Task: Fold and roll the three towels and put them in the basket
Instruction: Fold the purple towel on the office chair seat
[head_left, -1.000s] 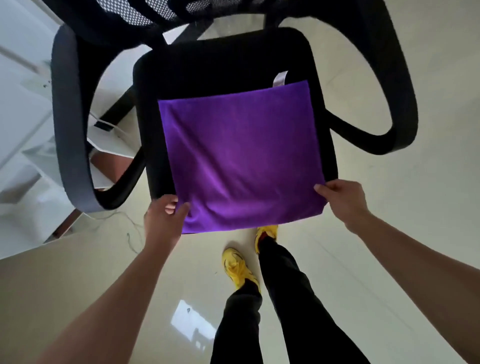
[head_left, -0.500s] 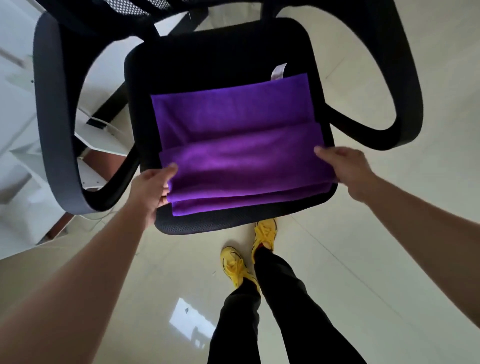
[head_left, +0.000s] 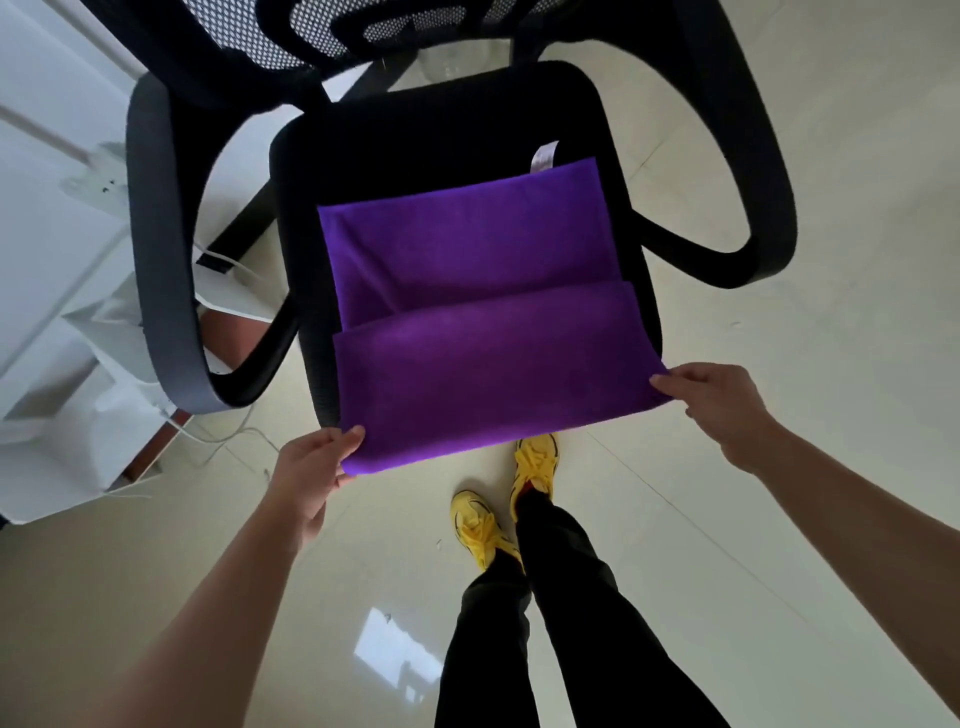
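- The left hand (head_left: 317, 467) pinches the purple towel (head_left: 493, 374) at its 7 o'clock corner, thumb on top; the right hand (head_left: 711, 400) pinches the 4 o'clock corner.
- Half a second ago both hands were at mid-seat; now they grip the near fold, which overhangs the seat front.
- I judge the first fold laid and rolling not begun; no basket shows.
- The towel is soft, matte plush: a doubled band nearest, a single layer toward 12 o'clock, a pale label (head_left: 543, 156) at 1 o'clock.
- The chair seat (head_left: 441, 135) beneath is black, woven, rounded-square.
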